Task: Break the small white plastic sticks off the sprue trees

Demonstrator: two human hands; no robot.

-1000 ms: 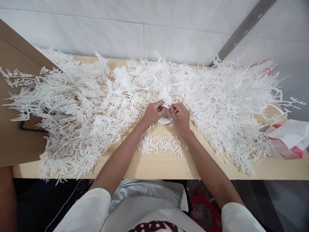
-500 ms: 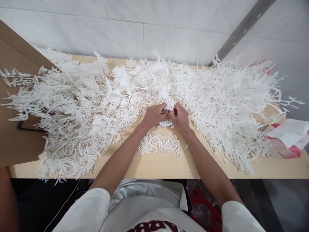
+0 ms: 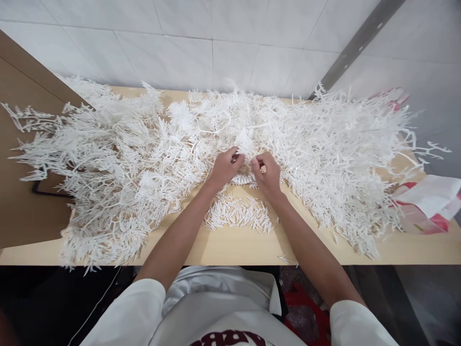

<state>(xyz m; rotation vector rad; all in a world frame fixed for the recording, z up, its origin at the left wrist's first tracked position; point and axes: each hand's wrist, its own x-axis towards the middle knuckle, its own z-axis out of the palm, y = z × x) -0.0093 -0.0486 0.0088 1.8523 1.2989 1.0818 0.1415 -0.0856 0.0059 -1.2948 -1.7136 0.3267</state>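
Note:
A big heap of white plastic branch-like frames (image 3: 118, 158) covers the wooden table (image 3: 234, 247) from left to right. My left hand (image 3: 225, 168) and my right hand (image 3: 266, 174) meet at the middle of the heap, both pinching one white plastic frame (image 3: 246, 149) between fingers and thumbs. Just below my hands lies a small pile of loose white sticks (image 3: 239, 215) on the bare table. My forearms reach in from the near edge.
A white and red plastic bag (image 3: 428, 204) lies at the table's right end. A brown board (image 3: 21, 144) leans at the left, with a dark flat object (image 3: 46, 190) under the heap. A white tiled wall stands behind.
My hands stay at the same frame; they drew together and then slightly apart again, fingers working the piece. The view shifted a little.

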